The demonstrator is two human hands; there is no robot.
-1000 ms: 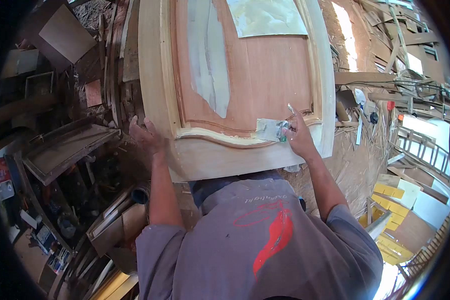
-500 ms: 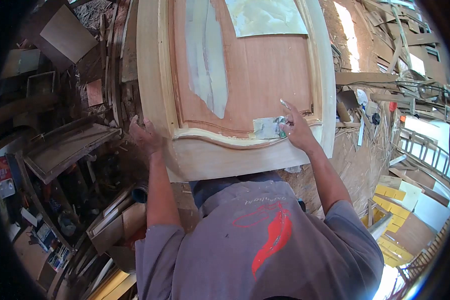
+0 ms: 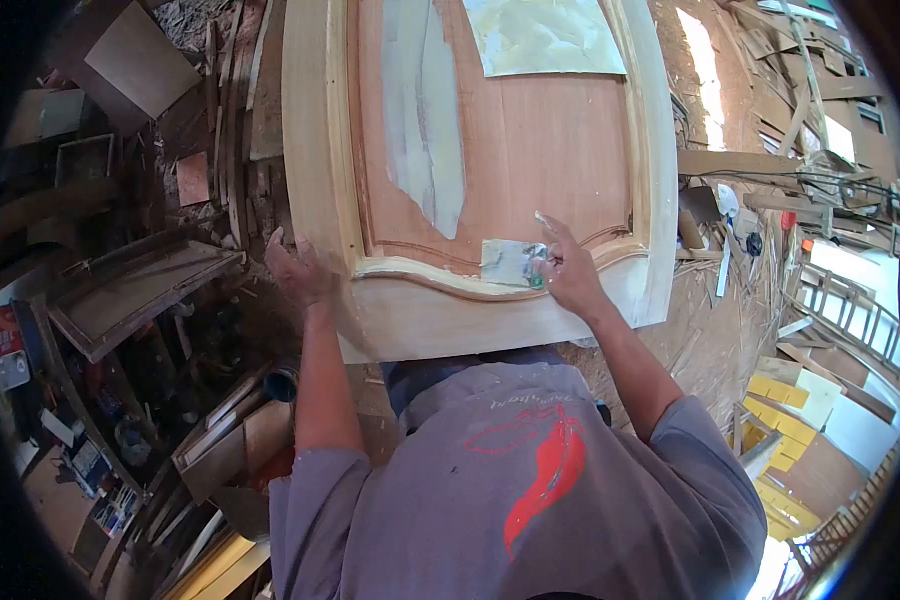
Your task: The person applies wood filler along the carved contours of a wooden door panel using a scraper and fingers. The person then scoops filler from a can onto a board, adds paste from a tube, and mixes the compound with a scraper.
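A wooden door panel point(image 3: 540, 150) lies in front of me, with a curved moulding point(image 3: 440, 278) along its near end. Pale grey filler point(image 3: 425, 130) is smeared in a long streak down the panel's left part. My right hand point(image 3: 570, 275) grips a flat putty knife point(image 3: 510, 262), its blade lying at the moulding's inner edge and pointing left. The index finger is stretched out. Beside the door's left edge is my left hand point(image 3: 300, 270), fingers apart and holding nothing.
A sheet smeared with cream-coloured paste point(image 3: 545, 38) lies on the door's far right part. On the left stand a framed wooden board point(image 3: 145, 295) and timber strips. Scrap wood point(image 3: 830, 80) and yellow pieces point(image 3: 782, 420) cover the ground on the right.
My right hand has slid the putty knife left along the moulding. The door appears shifted slightly right in view, and my left hand stays beside its left edge.
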